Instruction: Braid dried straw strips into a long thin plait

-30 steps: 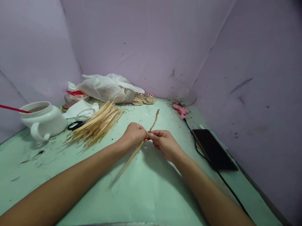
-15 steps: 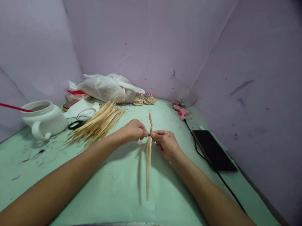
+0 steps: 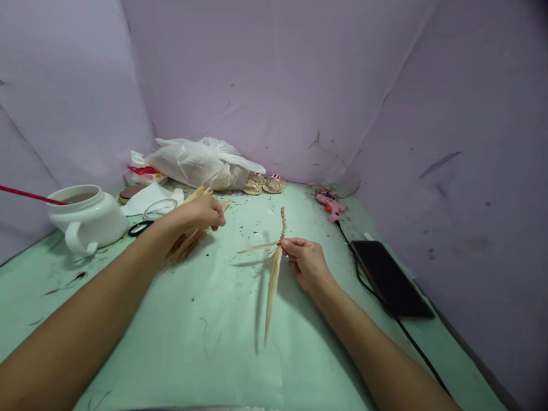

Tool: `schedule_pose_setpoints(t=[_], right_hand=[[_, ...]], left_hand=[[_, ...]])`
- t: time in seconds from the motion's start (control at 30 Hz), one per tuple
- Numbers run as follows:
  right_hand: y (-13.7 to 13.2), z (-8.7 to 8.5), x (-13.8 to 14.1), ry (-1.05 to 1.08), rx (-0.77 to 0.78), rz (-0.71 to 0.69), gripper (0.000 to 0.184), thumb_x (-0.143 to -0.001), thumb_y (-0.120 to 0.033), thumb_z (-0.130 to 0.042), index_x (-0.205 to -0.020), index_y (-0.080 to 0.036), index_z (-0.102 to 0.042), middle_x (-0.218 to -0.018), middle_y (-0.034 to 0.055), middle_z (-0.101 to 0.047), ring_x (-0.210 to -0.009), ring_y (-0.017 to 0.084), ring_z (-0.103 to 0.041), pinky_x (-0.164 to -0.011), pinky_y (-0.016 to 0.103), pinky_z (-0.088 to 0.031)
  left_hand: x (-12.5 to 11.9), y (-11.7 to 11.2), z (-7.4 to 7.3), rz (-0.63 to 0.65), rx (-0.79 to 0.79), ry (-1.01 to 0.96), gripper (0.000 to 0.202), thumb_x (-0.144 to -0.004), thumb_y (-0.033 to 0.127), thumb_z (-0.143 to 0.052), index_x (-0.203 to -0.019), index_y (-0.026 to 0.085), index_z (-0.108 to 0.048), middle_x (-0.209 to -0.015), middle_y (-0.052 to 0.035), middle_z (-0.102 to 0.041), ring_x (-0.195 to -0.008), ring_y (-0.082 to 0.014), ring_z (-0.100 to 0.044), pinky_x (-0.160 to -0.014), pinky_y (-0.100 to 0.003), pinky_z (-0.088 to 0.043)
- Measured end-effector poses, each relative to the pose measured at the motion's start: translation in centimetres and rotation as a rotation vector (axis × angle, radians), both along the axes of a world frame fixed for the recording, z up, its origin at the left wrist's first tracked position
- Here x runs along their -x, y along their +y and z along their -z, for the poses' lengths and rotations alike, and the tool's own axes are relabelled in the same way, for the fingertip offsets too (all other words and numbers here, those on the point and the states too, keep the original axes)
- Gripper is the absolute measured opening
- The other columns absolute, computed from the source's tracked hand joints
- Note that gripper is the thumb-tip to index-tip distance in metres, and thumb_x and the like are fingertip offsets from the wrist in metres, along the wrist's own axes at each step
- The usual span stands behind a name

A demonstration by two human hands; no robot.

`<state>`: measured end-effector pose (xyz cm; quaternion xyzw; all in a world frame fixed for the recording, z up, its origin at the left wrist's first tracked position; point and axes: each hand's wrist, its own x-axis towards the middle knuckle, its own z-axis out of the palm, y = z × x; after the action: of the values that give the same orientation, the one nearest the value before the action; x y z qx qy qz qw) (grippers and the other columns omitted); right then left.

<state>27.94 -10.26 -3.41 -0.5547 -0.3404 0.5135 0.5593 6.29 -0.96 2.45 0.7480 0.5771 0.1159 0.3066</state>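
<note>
One straw braid (image 3: pixel 283 223) in the right hand (image 3: pixel 307 260), left hand (image 3: pixel 205 211) stretched over the straw bundle (image 3: pixel 188 244) on the green counter (image 3: pixel 222 348).

Right forearm (image 3: pixel 377 334) slanting in from the lower right, thumb and fingers pinching the straw braid at mid-counter, just below its plaited end; loose strands (image 3: pixel 273 287) trailing toward the near edge, one strand (image 3: pixel 257 248) jutting left. Left forearm (image 3: pixel 88 306) running diagonally from the lower left corner, knuckles up, fingers curled; cannot tell whether pinching any straw. Pink glue gun (image 3: pixel 331 205) lying beyond the right hand, near the wall (image 3: pixel 296 121).
</note>
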Motion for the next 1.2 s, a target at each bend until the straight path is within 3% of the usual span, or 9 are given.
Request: schedule_pose_setpoints(t=[0.17, 0.27, 0.5, 0.6, 0.67, 0.83, 0.93, 1.1, 1.2], right_hand=[[0.0, 0.2, 0.1, -0.010, 0.003, -0.019, 0.018, -0.051, -0.027, -0.066, -0.059, -0.012, -0.059, -0.045, -0.0038, -0.047, -0.034, 0.003, -0.023, -0.035, 0.022, -0.011], [0.0, 0.2, 0.1, -0.017, 0.006, -0.027, 0.018, -0.052, -0.027, -0.066, -0.059, -0.012, -0.059, -0.045, -0.0034, -0.047, -0.034, 0.003, -0.024, -0.035, 0.023, -0.011], [-0.1, 0.2, 0.2, -0.017, 0.011, -0.041, 0.018, -0.053, -0.027, -0.066, -0.061, -0.012, -0.059, -0.047, -0.0033, -0.048, -0.034, 0.003, -0.023, -0.035, 0.022, -0.011], [-0.2, 0.1, 0.3, -0.021, 0.006, -0.058, 0.019, -0.054, -0.028, -0.066, -0.061, -0.012, -0.060, -0.047, -0.0033, -0.049, -0.034, 0.003, -0.024, -0.035, 0.022, -0.012], [-0.3, 0.2, 0.4, -0.024, -0.003, -0.073, 0.019, -0.054, -0.028, -0.065, -0.062, -0.012, -0.060, -0.047, -0.0032, -0.049, -0.034, 0.003, -0.024, -0.035, 0.022, -0.012], [-0.4, 0.1, 0.4, -0.020, -0.018, -0.077, 0.018, -0.054, -0.028, -0.065, -0.060, -0.012, -0.059, -0.047, -0.0029, -0.050, -0.034, 0.003, -0.025, -0.036, 0.023, -0.012], [-0.4, -0.1, 0.4, -0.008, -0.009, -0.062, 0.018, -0.053, -0.027, -0.066, -0.059, -0.012, -0.059, -0.046, -0.0032, -0.049, -0.034, 0.003, -0.023, -0.036, 0.023, -0.011], [-0.3, -0.2, 0.5, 0.010, 0.016, -0.016, 0.018, -0.051, -0.027, -0.066, -0.059, -0.012, -0.059, -0.047, -0.0031, -0.048, -0.035, 0.003, -0.023, -0.036, 0.023, -0.012], [-0.4, 0.0, 0.5, 0.010, 0.020, -0.026, 0.019, -0.051, -0.027, -0.067, -0.060, -0.012, -0.059, -0.048, -0.0027, -0.048, -0.035, 0.003, -0.024, -0.036, 0.023, -0.014]], left_hand=[[2.3, 1.1, -1.0, -0.266, -0.244, -0.021, 0.019, -0.054, 0.032, -0.060, -0.060, 0.014, -0.061, -0.048, -0.0006, -0.051, -0.044, -0.0091, -0.040, -0.044, -0.021, -0.030], [2.1, 1.0, -1.2, -0.295, -0.249, -0.069, 0.020, -0.055, 0.033, -0.060, -0.062, 0.014, -0.061, -0.049, -0.0006, -0.051, -0.043, -0.0082, -0.039, -0.044, -0.022, -0.029], [-1.0, -1.1, -1.9, -0.170, -0.159, -0.148, 0.017, -0.055, 0.029, -0.061, -0.060, 0.012, -0.062, -0.048, -0.0010, -0.052, -0.041, -0.0070, -0.038, -0.041, -0.021, -0.028], [-2.6, -2.3, -1.3, -0.109, -0.061, -0.178, 0.020, -0.055, 0.030, -0.061, -0.063, 0.012, -0.064, -0.054, -0.0028, -0.057, -0.044, -0.0079, -0.041, -0.042, -0.020, -0.030], [-3.9, -3.4, -0.6, 0.005, 0.038, -0.198, 0.025, -0.055, 0.034, -0.061, -0.067, 0.013, -0.065, -0.055, -0.0025, -0.058, -0.044, -0.0080, -0.041, -0.042, -0.020, -0.030], [-5.8, -5.1, 0.1, 0.177, 0.135, -0.152, 0.024, -0.056, 0.036, -0.060, -0.064, 0.014, -0.067, -0.044, 0.0015, -0.048, -0.041, -0.0072, -0.035, -0.041, -0.021, -0.025], [-4.5, -4.2, -0.8, 0.097, 0.041, -0.108, 0.024, -0.056, 0.035, -0.059, -0.064, 0.014, -0.067, -0.052, -0.0013, -0.055, -0.045, -0.0090, -0.041, -0.044, -0.021, -0.029], [0.3, -1.4, -2.3, -0.243, -0.379, 0.101, 0.013, -0.056, 0.026, -0.057, -0.059, 0.014, -0.062, -0.053, -0.0035, -0.054, -0.054, -0.0143, -0.047, -0.049, -0.023, -0.030], [1.8, -0.4, -1.9, -0.310, -0.413, 0.199, 0.008, -0.053, 0.023, -0.057, -0.056, 0.016, -0.059, -0.051, -0.0033, -0.053, -0.057, -0.0157, -0.048, -0.050, -0.023, -0.030]])
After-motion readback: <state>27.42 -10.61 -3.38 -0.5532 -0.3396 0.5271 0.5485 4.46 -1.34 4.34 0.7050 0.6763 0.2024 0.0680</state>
